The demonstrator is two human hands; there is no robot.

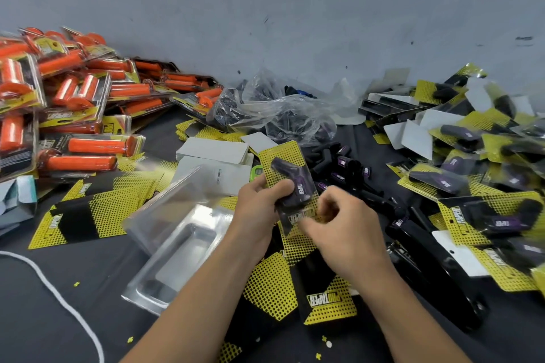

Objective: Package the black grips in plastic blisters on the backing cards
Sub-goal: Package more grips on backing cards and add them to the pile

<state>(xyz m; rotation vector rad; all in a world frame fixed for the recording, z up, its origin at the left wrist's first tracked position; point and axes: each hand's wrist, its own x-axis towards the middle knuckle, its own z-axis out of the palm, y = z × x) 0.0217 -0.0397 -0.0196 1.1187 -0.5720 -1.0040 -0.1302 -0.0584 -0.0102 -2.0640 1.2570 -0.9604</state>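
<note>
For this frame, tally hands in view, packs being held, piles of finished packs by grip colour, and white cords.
Hands: 2 (left hand, right hand)
Held pack: 1
Orange-grip pile: 1
Black-grip pile: 1
White cord: 1
Total: 6

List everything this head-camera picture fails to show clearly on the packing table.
All in the head view:
Lower end of the yellow-and-black dotted backing card: covered by the right hand; motion blur hides whether its fingers pinch it.
Crumpled clear plastic bag: contents are only dark shapes through wrinkled film.
Small green object: mostly behind the held card.
Pile of packed black grips at right: blurred, cut off by the frame edge.
</note>
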